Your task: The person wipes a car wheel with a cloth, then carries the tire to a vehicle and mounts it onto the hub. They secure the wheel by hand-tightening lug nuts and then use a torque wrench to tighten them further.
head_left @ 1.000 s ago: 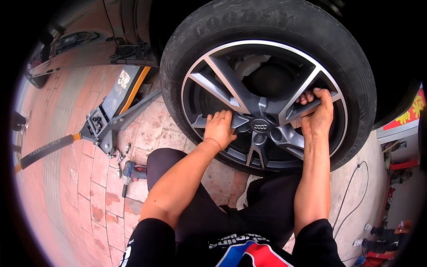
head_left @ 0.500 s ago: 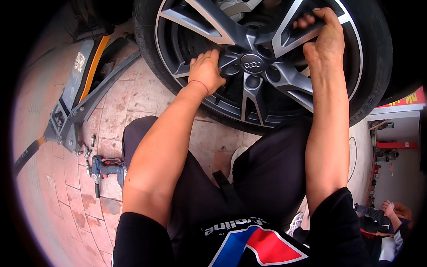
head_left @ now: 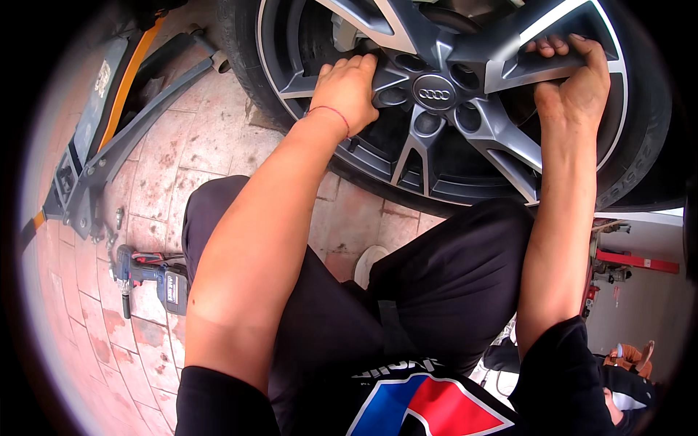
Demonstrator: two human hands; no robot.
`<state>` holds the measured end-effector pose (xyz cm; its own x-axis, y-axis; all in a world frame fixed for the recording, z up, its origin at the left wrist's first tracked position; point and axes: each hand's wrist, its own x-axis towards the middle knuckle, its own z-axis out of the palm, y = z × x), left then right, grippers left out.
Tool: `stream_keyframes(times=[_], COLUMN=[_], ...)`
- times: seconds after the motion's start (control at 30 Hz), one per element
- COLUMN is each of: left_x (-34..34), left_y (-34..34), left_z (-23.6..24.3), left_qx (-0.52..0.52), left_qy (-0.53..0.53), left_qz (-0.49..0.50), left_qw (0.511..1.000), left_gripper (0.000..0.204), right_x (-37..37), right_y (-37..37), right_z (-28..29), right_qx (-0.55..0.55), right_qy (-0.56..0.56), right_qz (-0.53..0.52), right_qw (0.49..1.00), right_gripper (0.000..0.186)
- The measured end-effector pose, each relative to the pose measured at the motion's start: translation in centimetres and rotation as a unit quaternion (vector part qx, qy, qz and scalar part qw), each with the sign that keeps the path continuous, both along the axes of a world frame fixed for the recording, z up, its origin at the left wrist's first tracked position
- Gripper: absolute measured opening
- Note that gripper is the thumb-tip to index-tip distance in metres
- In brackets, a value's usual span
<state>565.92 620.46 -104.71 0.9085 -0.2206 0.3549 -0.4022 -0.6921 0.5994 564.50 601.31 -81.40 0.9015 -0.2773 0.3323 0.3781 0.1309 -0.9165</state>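
Note:
A car wheel (head_left: 424, 156) with a dark tyre (head_left: 640, 156) and grey, silver-edged spokes fills the top of the view. Round bolt holes ring its centre cap (head_left: 434, 92). My left hand (head_left: 347, 91) grips a spoke left of the cap, fingertips over its upper side and thumb lower down. On the right, my right hand (head_left: 578, 83) is closed round another spoke near the rim, its fingers reaching through the gap above. Parts of both hands' fingers are hidden behind the spokes.
A grey and orange floor jack (head_left: 109, 102) stands at the left. On the tiles below it lie a cordless impact wrench (head_left: 149, 280) and several small metal pieces (head_left: 113, 232). My knees are bent below the wheel. Another person (head_left: 629, 385) is at the lower right, near a red beam (head_left: 638, 261).
The wheel has turned a little clockwise. My right hand has come down with its spoke and my left hand has risen slightly against the hub. The whole view has also shifted.

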Motion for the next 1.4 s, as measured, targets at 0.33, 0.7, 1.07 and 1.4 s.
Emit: stream_keyframes(times=[0.33, 0.7, 1.07, 1.4], left_x=[-2.4, -5.3, -4.0, -2.8], left_y=[-0.6, -3.4, -4.9, -7.1], left_z=[3.0, 2.3, 0.0, -1.3], left_qx=[0.086, -0.439, -0.436, -0.473], left_qy=[-0.169, 0.367, 0.297, 0.293], left_qz=[0.162, -0.125, -0.126, -0.067], left_qw=[0.968, 0.81, 0.84, 0.828], left_gripper=[0.062, 0.108, 0.111, 0.102], right_x=[-2.2, -3.2, -8.9, -7.8], right_y=[-1.7, 0.8, 3.6, 6.6], right_z=[-2.0, -1.7, 0.7, 1.7], right_qx=[0.096, 0.138, -0.023, -0.308], right_qy=[-0.069, -0.049, 0.116, 0.038], right_qz=[-0.104, -0.016, -0.146, -0.179], right_qw=[0.988, 0.989, 0.982, 0.934], right_gripper=[0.016, 0.009, 0.028, 0.047])
